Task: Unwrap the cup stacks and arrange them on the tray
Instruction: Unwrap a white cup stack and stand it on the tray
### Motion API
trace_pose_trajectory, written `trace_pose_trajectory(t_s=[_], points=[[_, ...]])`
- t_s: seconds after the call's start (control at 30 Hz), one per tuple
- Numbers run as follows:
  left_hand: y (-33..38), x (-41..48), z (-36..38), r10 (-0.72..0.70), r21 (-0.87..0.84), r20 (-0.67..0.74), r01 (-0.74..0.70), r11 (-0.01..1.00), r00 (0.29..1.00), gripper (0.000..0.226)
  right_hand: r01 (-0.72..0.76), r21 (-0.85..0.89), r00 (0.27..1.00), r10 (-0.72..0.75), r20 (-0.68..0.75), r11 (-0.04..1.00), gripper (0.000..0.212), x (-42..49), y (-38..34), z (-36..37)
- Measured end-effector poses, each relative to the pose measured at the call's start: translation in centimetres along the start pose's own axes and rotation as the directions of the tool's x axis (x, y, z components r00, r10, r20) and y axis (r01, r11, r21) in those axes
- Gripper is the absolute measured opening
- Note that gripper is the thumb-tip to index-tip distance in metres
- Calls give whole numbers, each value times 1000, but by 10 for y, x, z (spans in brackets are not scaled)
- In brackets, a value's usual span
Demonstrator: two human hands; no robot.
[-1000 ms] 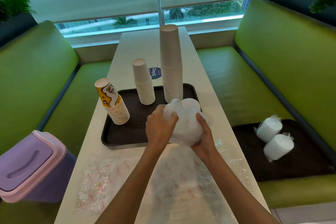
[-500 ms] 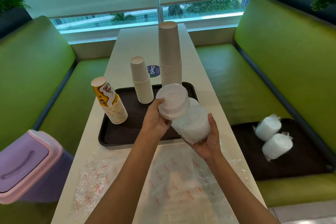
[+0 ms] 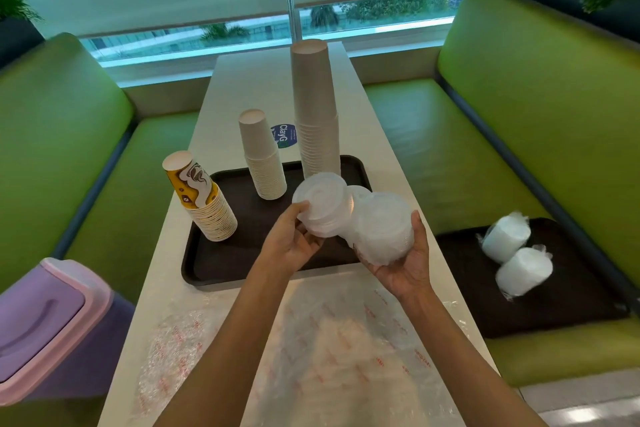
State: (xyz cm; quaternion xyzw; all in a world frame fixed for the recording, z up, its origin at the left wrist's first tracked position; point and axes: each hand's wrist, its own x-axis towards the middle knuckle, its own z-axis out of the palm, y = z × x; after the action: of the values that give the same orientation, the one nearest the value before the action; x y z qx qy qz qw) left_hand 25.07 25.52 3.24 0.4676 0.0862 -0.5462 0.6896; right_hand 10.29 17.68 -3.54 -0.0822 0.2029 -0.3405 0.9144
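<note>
A translucent plastic stack (image 3: 320, 208) is gripped by the left hand (image 3: 291, 243), whose fingers are curled round its lower rim; a second translucent stack (image 3: 382, 230) is cradled in the right hand (image 3: 405, 260), with the thumb hooked over its right side and the fingers curled beneath; both hands are thus clamped on their loads, and the two stacks are held tilted and touching, just above the near right part of the black tray (image 3: 221, 260). On that tray, which lies on the white table (image 3: 242, 87), three paper-cup stacks are set upside down: a printed yellow stack (image 3: 201, 198) is leaned leftward at the left edge; a short plain stack (image 3: 263, 159) is placed at the far edge; a tall plain stack (image 3: 317, 107) is stood to its right. Crumpled clear wrappers (image 3: 311, 340) with red print are spread on the table nearest the person. On the right green bench (image 3: 450, 149) a second dark tray (image 3: 571, 305) is laid, and two wrapped white stacks (image 3: 505, 236) are lying on it side by side; a purple bin (image 3: 41, 322) with a pink rim is seen at the left.
</note>
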Motion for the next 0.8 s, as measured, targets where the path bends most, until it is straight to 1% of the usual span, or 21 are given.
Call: trace_pose_trajectory(t_s=[0.1,0.2,0.33,0.4,0.43,0.5,0.57,0.6,0.7,0.8], points=[[-8,2,-7,-33,-4,-4,33,999,999,39,-10,4,1000,10,0,1000,115,0,-2,-1],[-5,5,-15,-28,-48,-8,28,998,1000,42,-12,5,1000,12,-1,1000,116,-1,-5,-5],[14,18,-29,50,-115,-68,-57,992,996,48,17,9,1000,-17,4,1000,105,-2,-12,-7],[21,28,-38,94,-83,-128,-106,991,987,52,35,8,999,-35,-10,999,103,-2,-17,-7],[22,35,-43,111,-31,-163,-117,993,980,53,39,4,999,-39,-16,999,105,-2,-19,-7],[19,50,-53,134,147,-247,-100,984,960,52,45,-2,999,-45,-18,999,108,-1,-24,-5],[12,66,-62,169,330,-309,-62,942,936,47,47,-10,999,-47,-6,999,111,1,-29,-4],[9,73,-65,195,405,-318,-53,913,928,43,47,-14,999,-48,-3,999,112,2,-31,-4],[0,92,-70,292,611,-290,-59,790,911,38,39,-16,999,-39,-3,999,116,4,-34,-6],[-3,106,-70,392,779,-243,-62,624,887,36,37,-4,999,-37,7,999,116,7,-36,-8]])
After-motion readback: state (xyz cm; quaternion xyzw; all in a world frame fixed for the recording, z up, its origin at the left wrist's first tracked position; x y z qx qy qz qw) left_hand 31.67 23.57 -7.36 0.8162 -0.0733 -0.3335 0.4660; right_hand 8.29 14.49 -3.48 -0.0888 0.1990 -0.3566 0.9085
